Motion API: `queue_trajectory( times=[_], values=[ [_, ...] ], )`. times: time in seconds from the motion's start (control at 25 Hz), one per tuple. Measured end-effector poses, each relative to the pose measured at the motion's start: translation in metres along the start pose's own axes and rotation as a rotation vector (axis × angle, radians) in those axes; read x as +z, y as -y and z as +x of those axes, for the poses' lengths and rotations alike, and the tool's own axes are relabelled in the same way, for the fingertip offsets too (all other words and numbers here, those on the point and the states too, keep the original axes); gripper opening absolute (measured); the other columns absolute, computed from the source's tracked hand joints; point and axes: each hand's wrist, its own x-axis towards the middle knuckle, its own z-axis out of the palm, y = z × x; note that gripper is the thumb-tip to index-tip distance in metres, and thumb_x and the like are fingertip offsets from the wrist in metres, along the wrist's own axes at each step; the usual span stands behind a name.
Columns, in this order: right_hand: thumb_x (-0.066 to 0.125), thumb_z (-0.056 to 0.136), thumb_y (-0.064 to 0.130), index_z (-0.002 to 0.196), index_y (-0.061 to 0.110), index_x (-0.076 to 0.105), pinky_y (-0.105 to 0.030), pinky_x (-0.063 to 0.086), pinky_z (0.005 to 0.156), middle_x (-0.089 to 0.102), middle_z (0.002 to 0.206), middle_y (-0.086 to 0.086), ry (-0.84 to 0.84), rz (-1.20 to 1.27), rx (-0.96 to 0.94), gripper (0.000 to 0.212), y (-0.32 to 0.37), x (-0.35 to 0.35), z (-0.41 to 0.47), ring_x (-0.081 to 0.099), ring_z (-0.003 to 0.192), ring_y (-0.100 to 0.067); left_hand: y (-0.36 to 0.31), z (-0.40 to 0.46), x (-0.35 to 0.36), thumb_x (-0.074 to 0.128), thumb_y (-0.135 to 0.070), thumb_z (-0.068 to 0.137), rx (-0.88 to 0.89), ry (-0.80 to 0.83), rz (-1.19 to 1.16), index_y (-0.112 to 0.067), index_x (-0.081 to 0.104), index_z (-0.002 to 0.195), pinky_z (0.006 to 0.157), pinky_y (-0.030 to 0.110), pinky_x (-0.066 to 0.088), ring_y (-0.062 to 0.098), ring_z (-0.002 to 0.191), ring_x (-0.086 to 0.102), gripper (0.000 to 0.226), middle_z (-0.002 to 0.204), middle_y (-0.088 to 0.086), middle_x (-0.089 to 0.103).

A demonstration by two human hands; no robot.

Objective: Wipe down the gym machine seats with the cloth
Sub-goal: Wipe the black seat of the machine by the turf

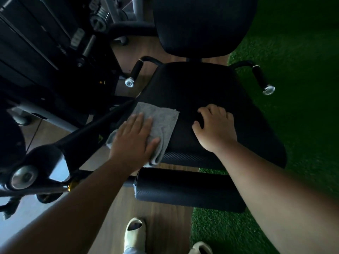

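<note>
Folded grey terry cloth (161, 125) lies flat on left front corner of black padded machine seat (201, 96), long axis running front to back, near end hanging over front edge

Left hand (134, 138) on top of it, fingers straight, pressing

Right hand (215, 128) braced on bare seat just beside, fingers apparently curled, holding nothing

Unwiped seat area lies rightward and toward black backrest (201, 24)

Green turf (293, 70) at right

The cloth (161, 123) lies on the seat's (201, 92) left edge; the backrest (201, 24) stands behind, the roller pad (183, 187) in front.
</note>
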Motion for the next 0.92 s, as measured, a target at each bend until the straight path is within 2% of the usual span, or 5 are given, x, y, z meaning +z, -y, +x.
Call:
queue_trajectory(
  times=[0.2,0.44,0.6,0.72,0.92],
  values=[
    [0.035,0.093,0.048,0.141,0.024,0.043,-0.047,0.029,0.107,0.042,0.143,-0.003,0.029,0.004,0.008,0.054,-0.001,0.0,0.001,0.036,0.131,-0.026,-0.015,-0.003,0.002,0.005,-0.073,0.091,-0.242,0.007,-0.072,-0.016,0.014,0.158,0.123,0.048,0.008,0.03,0.153,0.005,0.088,0.165,0.016,0.012],
    [0.035,0.092,0.05,0.124,0.024,0.046,-0.044,0.033,0.092,0.046,0.119,0.0,0.111,-0.082,-0.035,0.043,0.003,-0.011,0.012,0.043,0.11,-0.025,-0.032,0.075,-0.019,0.009,-0.089,0.078,-0.42,0.232,-0.089,-0.011,0.004,0.158,0.12,0.054,0.011,0.045,0.149,0.009,0.112,0.16,0.031,0.007],
    [0.044,0.09,0.06,0.122,0.028,0.049,-0.043,0.035,0.091,0.047,0.127,-0.002,0.227,-0.102,0.014,0.046,-0.019,-0.022,0.082,0.044,0.114,-0.026,-0.002,0.12,-0.019,0.029,-0.092,0.073,-0.565,0.276,-0.263,-0.012,0.024,0.152,0.105,0.054,0.035,0.041,0.13,0.044,0.112,0.146,0.023,0.042],
    [0.035,0.089,0.073,0.152,0.034,0.025,-0.05,0.021,0.116,0.02,0.161,-0.004,0.334,-0.118,0.055,0.074,-0.032,-0.004,0.132,0.02,0.146,-0.029,0.024,0.158,-0.017,0.043,-0.091,0.07,-0.6,0.347,-0.483,-0.009,0.051,0.133,0.091,0.042,0.043,0.032,0.114,0.058,0.104,0.13,0.012,0.06],
    [0.022,0.084,0.081,0.155,0.042,0.001,-0.049,0.0,0.122,-0.009,0.167,0.004,0.356,-0.079,0.101,0.084,-0.033,0.012,0.158,-0.009,0.153,-0.02,0.038,0.215,0.001,0.046,-0.087,0.073,-0.486,0.436,-0.646,-0.015,0.061,0.126,0.087,0.036,0.044,0.02,0.101,0.06,0.091,0.124,0.004,0.065]
  ],
)
